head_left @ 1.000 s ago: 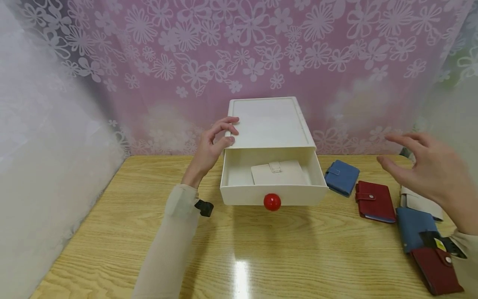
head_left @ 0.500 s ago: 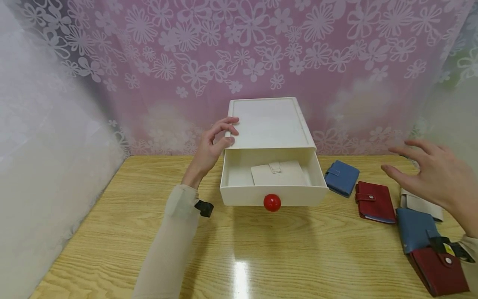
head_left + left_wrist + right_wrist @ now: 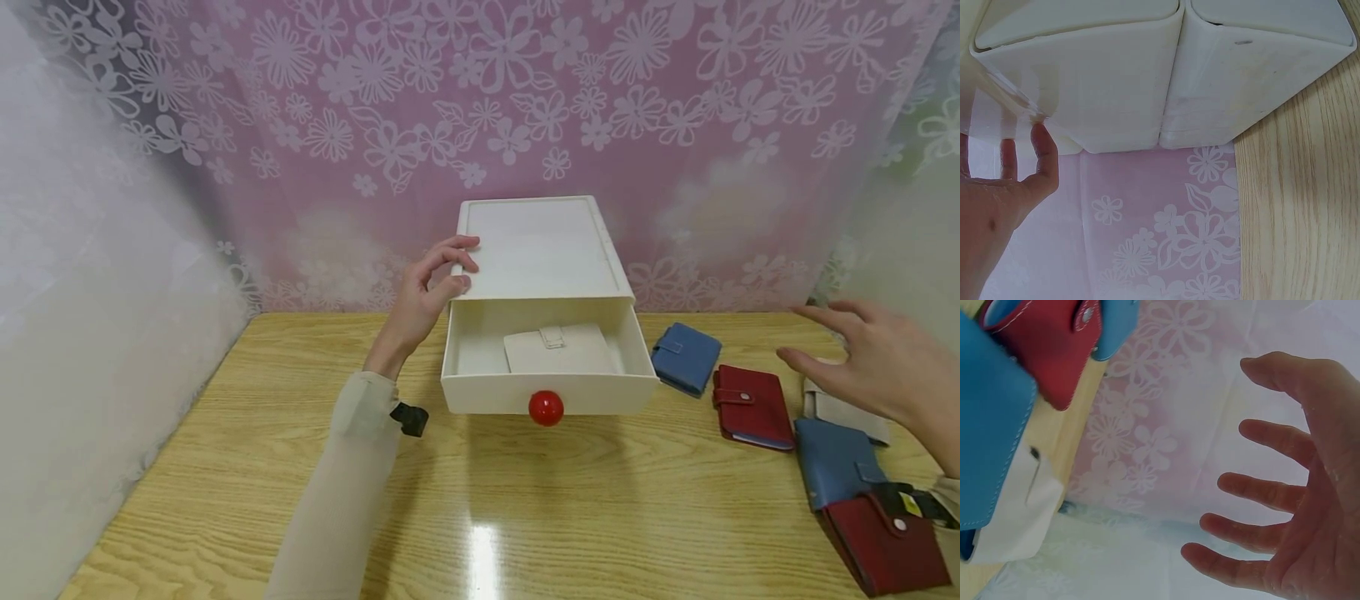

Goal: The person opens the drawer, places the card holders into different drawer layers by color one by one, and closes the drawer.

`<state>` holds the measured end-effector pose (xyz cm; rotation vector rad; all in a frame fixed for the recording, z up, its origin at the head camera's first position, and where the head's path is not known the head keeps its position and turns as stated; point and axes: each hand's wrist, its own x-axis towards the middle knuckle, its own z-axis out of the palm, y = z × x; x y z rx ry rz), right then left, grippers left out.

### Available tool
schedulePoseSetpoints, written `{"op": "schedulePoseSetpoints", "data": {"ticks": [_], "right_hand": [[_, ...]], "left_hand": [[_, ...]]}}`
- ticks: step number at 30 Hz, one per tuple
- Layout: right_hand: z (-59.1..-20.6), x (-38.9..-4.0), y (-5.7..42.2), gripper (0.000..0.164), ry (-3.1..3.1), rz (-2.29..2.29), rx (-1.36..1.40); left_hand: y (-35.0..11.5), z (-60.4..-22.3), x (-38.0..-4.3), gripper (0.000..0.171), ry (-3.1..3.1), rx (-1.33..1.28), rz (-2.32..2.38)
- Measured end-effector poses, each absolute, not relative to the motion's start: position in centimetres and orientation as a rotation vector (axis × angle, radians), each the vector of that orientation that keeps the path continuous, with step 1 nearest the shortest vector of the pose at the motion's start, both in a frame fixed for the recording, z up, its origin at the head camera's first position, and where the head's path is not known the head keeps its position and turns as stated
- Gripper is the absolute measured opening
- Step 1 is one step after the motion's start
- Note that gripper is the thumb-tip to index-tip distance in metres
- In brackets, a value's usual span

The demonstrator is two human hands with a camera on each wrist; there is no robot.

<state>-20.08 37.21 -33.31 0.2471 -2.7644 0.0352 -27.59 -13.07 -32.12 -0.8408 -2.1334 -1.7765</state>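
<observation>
A white drawer unit (image 3: 543,250) stands at the back of the table, its upper drawer (image 3: 480,394) pulled out, with a red ball knob (image 3: 546,408). Inside that drawer lies a cream wallet (image 3: 558,350) with a strap. My left hand (image 3: 426,292) rests its fingertips on the unit's top left edge; the left wrist view shows the fingers (image 3: 1044,150) against the upper side wall. My right hand (image 3: 881,367) hovers over the wallets at the right, fingers spread and holding nothing. Below it, another cream wallet (image 3: 847,415) is partly hidden.
On the table's right side lie a small blue wallet (image 3: 686,358), a red wallet (image 3: 752,407), a larger blue wallet (image 3: 836,458) and a dark red wallet (image 3: 885,546) overlapping it. A flowered pink curtain (image 3: 525,100) hangs behind the wooden table (image 3: 300,467).
My right hand has moved slightly down and to the right, staying spread above the wallets. The left hand and the drawer have stayed in place.
</observation>
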Motion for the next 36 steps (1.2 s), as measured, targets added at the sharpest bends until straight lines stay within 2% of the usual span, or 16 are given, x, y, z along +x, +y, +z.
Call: {"op": "schedulePoseSetpoints", "data": {"ticks": [12,21,36], "right_hand": [[-35.5,-20.6,39.6,0.084,-2.913,0.006,0.173],[-37.4,-21.6,41.5,0.105,-2.947,-0.057,0.266],[-38.9,-23.3,44.0,0.103,-3.182,-0.155,0.271]], "left_hand": [[-13.0,-32.2,-27.6,0.024,-2.139,-0.840,-1.773],[-13.0,-32.1,-27.7,0.023,-2.122,-0.857,-1.770],[-13.1,-32.2,-27.7,0.023,-2.126,-0.851,-1.777]]}}
